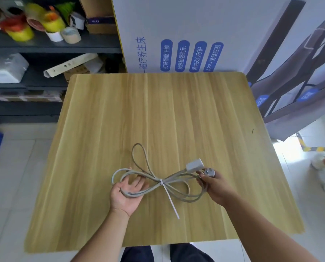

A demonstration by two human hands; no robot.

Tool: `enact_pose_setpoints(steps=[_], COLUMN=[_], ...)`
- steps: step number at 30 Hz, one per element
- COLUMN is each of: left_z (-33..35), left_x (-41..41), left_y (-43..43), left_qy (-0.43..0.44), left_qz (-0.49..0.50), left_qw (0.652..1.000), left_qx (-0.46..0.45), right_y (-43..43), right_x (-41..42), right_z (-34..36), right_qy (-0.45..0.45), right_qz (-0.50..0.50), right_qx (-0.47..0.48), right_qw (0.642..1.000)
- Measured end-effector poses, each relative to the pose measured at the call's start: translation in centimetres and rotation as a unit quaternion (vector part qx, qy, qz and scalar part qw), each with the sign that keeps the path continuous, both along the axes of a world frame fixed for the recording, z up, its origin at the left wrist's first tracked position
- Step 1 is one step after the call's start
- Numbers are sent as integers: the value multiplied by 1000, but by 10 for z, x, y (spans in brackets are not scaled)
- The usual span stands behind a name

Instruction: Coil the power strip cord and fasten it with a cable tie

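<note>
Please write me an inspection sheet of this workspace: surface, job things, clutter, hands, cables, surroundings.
Surface: wooden table, bare except for the cord.
Job things: grey cord gathered in loops, cinched at the middle by a white cable tie whose long tail points toward the person; socket block lies at the right end.
Clutter: nothing seen on the table.
Hands: left hand palm up, open, under the left loops; right hand pinches the plug.
Cables: only the cord; one loose loop reaches away from the bundle toward the table's far side.
Surroundings: shelf with tape rolls at left, printed box behind, tiled floor.
</note>
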State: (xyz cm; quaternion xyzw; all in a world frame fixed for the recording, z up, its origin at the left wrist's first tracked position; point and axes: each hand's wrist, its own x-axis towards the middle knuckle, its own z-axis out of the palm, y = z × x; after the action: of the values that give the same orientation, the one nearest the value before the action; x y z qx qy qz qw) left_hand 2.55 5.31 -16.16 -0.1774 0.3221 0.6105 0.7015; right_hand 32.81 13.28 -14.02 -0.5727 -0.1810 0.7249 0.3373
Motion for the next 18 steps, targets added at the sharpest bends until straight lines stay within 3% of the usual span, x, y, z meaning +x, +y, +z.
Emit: enact_pose_setpoints(steps=[5, 13, 18], left_z=[-4, -5, 7], left_x=[1, -22, -33], left_y=[-13, -24, -36], left_qy=[40, 172, 262], left_qz=[35, -46, -107], left_qw=[994, 971, 942], left_qx=[-95, -162, -181], right_y=[-11, -9, -11], right_x=[4, 8, 14], right_z=[-20, -28, -21], right_qy=[-68, -212, -225], right_qz=[-16, 4, 29], right_qx=[-3, -23, -35], right_qw=[998, 977, 973])
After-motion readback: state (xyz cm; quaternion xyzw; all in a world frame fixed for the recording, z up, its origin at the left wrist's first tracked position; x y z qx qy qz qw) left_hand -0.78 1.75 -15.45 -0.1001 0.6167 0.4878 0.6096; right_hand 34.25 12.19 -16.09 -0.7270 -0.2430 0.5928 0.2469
